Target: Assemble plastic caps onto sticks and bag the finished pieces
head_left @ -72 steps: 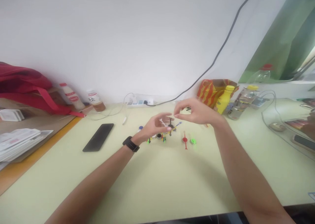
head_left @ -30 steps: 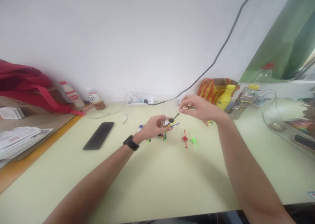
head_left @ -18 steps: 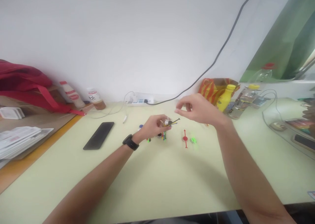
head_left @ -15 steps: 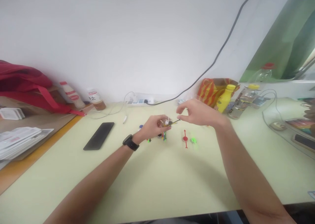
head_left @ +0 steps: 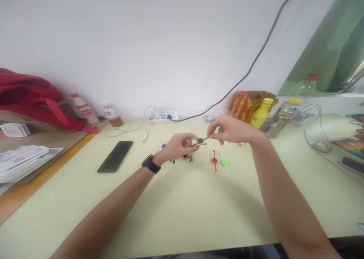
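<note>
Head view: the black piece [head_left: 200, 140] has swung from edge-on to face-on! Right hand [head_left: 231, 130] pinches its tip, left hand [head_left: 178, 145] grasps the cluster [head_left: 195, 142] at nine o'clock, so it looks steadied. On the counter [head_left: 182, 206], towards four o'clock: one red piece [head_left: 214, 160], one green piece [head_left: 224, 162].

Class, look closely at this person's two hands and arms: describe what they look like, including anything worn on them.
The left hand is ungloved, and a black watch with a dark band circles that wrist. The right hand is ungloved too, with nothing visible around its wrist. No sleeve shows on either arm within the picture.
</note>
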`<state>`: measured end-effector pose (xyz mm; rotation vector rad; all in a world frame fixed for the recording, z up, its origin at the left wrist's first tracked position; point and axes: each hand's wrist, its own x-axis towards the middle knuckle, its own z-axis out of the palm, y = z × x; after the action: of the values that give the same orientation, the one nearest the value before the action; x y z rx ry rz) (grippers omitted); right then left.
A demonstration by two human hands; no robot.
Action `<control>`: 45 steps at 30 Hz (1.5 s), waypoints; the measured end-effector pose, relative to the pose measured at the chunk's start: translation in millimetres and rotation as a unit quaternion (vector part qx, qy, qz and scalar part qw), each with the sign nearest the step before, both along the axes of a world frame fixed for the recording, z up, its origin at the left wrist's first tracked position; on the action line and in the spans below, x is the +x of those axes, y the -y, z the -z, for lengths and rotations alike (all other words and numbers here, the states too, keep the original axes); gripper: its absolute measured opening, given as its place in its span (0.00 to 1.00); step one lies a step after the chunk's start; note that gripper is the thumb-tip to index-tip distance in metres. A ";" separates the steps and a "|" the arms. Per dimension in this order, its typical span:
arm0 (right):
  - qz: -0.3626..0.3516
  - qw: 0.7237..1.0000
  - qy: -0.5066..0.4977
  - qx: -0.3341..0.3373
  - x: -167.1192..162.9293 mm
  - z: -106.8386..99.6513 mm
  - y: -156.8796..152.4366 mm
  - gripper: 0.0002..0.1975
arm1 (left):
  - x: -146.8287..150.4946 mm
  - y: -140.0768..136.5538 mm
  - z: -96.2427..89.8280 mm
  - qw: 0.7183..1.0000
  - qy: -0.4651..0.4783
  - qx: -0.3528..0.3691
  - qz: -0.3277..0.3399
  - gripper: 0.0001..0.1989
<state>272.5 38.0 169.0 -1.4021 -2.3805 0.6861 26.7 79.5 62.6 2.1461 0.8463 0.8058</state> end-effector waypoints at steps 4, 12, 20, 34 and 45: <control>0.015 0.998 -0.053 0.027 8.7 -3.9 1.4 0.08 | -1.7 -1.7 4.5 0.999 0.010 -0.031 0.010 0.22; 0.058 0.985 -0.103 0.122 15.0 -3.3 0.2 0.09 | -2.5 -3.6 12.3 0.998 0.026 -0.055 0.016 0.22; 0.116 0.970 -0.050 0.209 -1.9 3.5 -1.4 0.08 | 2.4 -3.8 13.1 0.999 0.033 -0.042 0.005 0.22; 0.145 0.966 0.032 0.212 -16.9 13.1 -3.1 0.08 | 6.4 1.1 13.1 0.999 0.019 0.029 -0.019 0.14; 0.171 0.959 0.081 0.209 -19.4 16.4 -5.1 0.08 | 8.1 4.0 13.1 0.999 0.010 0.036 -0.017 0.13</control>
<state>253.0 43.1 152.6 -1.6558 -2.1392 -0.0251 34.9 75.5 49.5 2.1887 0.8564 0.8866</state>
